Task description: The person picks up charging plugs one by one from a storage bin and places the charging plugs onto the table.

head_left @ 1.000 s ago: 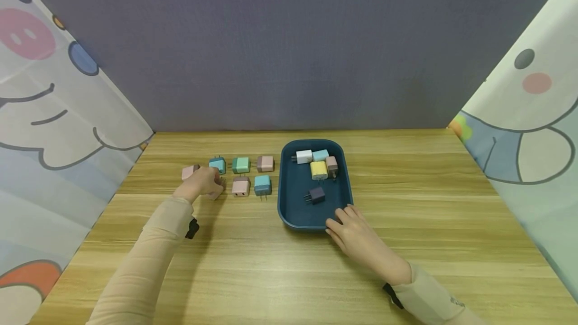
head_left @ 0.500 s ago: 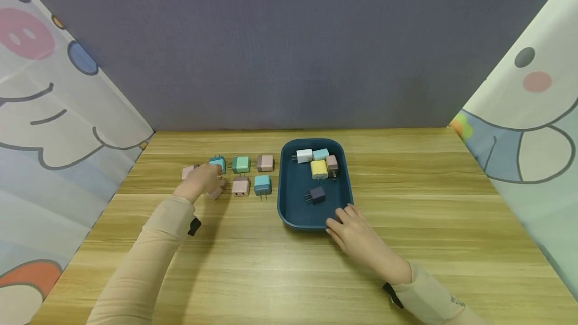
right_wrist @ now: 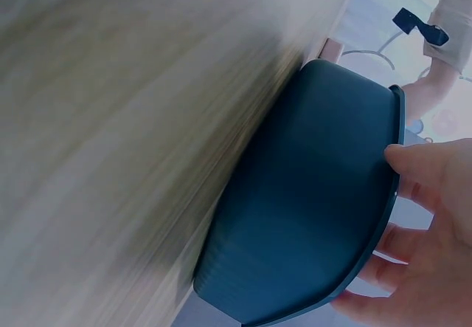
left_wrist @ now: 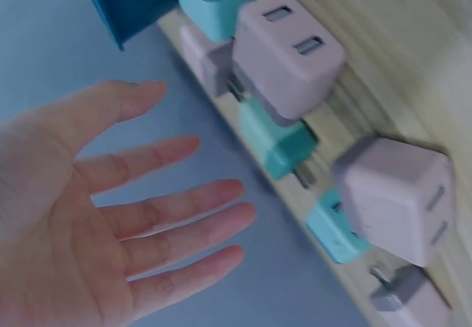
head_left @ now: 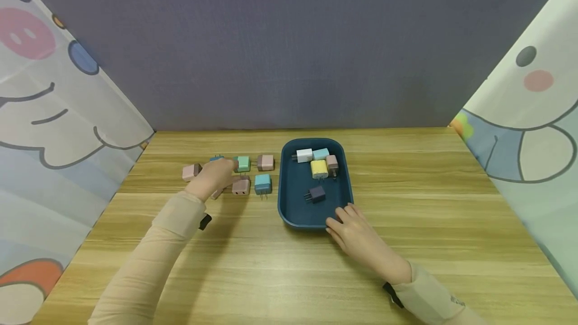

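Note:
My left hand (head_left: 211,177) hovers over the left part of a group of plug chargers, its fingers extended and spread with nothing between them. Partly beneath it lie a pink charger (head_left: 217,193) and a blue one (head_left: 217,158). Close to its fingertips are a green charger (head_left: 243,164) and a pink two-port charger (head_left: 241,187). The left wrist view shows the bare palm (left_wrist: 74,238) beside the chargers. My right hand (head_left: 361,242) holds the rim of a dark blue bin (head_left: 291,199) at its near right corner, thumb (right_wrist: 413,162) outside and fingers over the edge.
Inside the bin are white (head_left: 304,155), light blue (head_left: 321,154), yellow (head_left: 319,169), pink (head_left: 332,162) and dark purple (head_left: 318,194) chargers. Left of the bin sit another pink charger (head_left: 266,162) and a blue one (head_left: 263,183). A grey panel (head_left: 289,49) stands behind the wooden table (head_left: 271,275).
My left hand has moved right, from over the leftmost chargers toward the green and pink two-port ones, uncovering the far-left pink charger. My right hand and the bin have stayed put.

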Motion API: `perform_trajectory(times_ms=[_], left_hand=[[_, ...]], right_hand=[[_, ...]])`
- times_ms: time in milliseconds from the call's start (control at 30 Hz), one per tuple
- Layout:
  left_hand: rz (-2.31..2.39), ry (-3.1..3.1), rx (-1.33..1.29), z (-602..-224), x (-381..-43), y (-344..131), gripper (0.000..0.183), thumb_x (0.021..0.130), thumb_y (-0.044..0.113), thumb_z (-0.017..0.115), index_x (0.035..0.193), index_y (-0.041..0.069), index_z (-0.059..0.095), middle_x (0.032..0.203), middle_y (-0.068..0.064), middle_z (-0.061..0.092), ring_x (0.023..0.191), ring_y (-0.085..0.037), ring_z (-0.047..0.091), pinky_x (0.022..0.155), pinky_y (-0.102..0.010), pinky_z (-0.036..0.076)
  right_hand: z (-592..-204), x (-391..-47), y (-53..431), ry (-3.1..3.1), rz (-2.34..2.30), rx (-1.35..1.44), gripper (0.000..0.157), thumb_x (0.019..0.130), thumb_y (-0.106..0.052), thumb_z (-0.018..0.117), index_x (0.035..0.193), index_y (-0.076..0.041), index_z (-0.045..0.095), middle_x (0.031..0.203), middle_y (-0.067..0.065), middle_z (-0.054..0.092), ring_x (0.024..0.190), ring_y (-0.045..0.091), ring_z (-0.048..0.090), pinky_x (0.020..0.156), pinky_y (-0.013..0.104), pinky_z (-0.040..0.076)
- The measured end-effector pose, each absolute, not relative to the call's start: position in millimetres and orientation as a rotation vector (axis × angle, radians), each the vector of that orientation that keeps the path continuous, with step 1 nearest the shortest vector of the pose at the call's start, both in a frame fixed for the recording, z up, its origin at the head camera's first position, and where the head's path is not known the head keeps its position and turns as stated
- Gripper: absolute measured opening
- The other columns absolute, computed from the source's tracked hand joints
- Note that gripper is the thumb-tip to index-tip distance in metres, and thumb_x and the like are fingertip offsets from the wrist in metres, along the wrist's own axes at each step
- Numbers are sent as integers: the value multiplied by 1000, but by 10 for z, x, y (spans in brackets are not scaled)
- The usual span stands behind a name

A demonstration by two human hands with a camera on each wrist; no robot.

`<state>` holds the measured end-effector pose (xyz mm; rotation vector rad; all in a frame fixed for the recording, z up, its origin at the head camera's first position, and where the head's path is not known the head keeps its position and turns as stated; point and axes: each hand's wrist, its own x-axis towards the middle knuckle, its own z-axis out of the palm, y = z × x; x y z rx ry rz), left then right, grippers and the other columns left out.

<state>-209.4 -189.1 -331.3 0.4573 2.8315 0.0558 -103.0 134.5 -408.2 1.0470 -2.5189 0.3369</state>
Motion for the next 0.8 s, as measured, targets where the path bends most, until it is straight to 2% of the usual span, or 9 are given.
perform_trajectory(times_ms=[100,167,233,300,500,700,800], left_hand=[[66,2811,456,-3276,-2091,-1787,38,87,23,56,116,-1,53,107,-19,59,59,-23,60,69,-38,50],[62,2811,480,-3260,-2095,-1720,38,87,22,57,117,0,53,111,-19,57,64,-24,62,69,-38,50],[34,2823,516,-3251,-2102,-1646,38,86,24,58,116,1,54,111,-17,58,79,-25,61,69,-36,50],[3,2839,551,-3246,-2105,-1574,38,86,25,58,115,1,56,110,-16,58,86,-26,60,66,-35,50],[-13,2852,619,-3201,-2092,-1361,38,86,26,58,116,2,55,104,-15,58,80,-22,59,63,-34,49],[14,2854,683,-3163,-2083,-1189,32,87,26,56,113,6,56,107,-14,56,84,-22,58,67,-34,50],[35,2858,702,-3157,-2095,-1109,35,86,29,57,114,7,57,108,-13,56,90,-23,57,71,-34,50]], right_hand=[[-4078,-1027,1342,-2521,334,1038,9,77,-15,68,80,-13,60,75,3,48,76,22,52,82,47,43],[-4074,-1024,1342,-2524,335,1035,9,77,-15,68,80,-12,60,75,3,48,76,22,52,82,47,43],[-4072,-1024,1341,-2527,336,1033,9,77,-15,68,81,-12,61,75,3,49,76,22,52,82,47,43],[-4069,-1023,1340,-2527,335,1036,8,77,-15,68,81,-12,61,75,3,49,76,21,52,83,47,43],[-4067,-1024,1341,-2509,335,1048,10,76,-15,69,80,-13,60,74,3,48,74,21,52,83,46,43],[-4070,-1023,1344,-2505,339,1049,10,76,-15,69,80,-12,60,74,3,48,74,21,52,82,47,43],[-4068,-1020,1344,-2508,335,1049,10,76,-15,69,80,-12,60,75,3,48,75,21,52,82,47,43]])
